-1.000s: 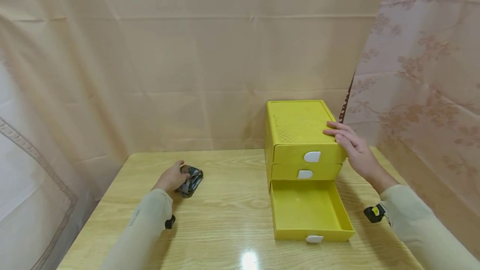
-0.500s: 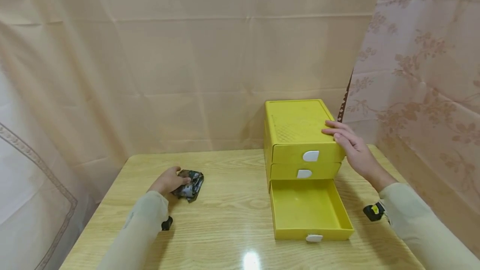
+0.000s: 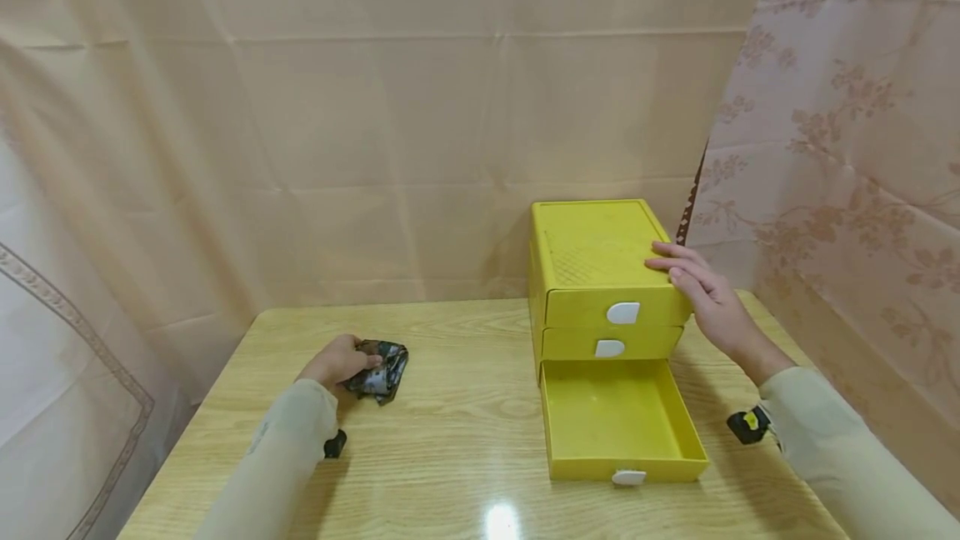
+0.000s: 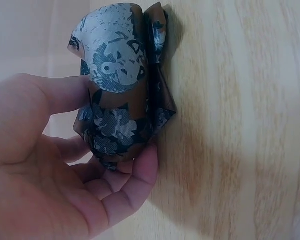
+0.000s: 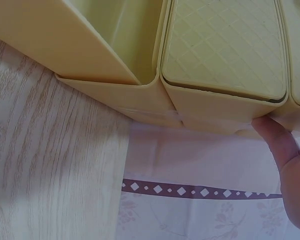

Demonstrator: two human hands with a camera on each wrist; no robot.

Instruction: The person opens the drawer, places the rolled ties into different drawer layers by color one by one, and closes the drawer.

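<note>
A folded piece of dark, shiny cloth point(image 3: 384, 373) with pale flower patterns lies toward the left of the wooden table. My left hand point(image 3: 341, 362) pinches it, thumb on one side and fingertips on the other, as the left wrist view shows close up on the cloth point(image 4: 117, 90). On the right stands a yellow three-drawer box point(image 3: 592, 244). Its bottom drawer point(image 3: 615, 415) is pulled out with nothing in it, and the upper two are closed. My right hand point(image 3: 712, 302) rests on the box's front right top corner, fingers extended; in the right wrist view, a digit touches its side.
The pale wood tabletop point(image 3: 442, 423) runs between the cloth and the drawer box. Behind it hangs a beige curtain point(image 3: 375, 148), and a flowered curtain point(image 3: 862, 165) hangs at the right. White tabs point(image 3: 622, 312) mark the drawer fronts.
The left hand has shifted slightly left and nearer, and the cloth's near end has moved with it, showing more pale pattern. My right hand and the drawers hold still.
</note>
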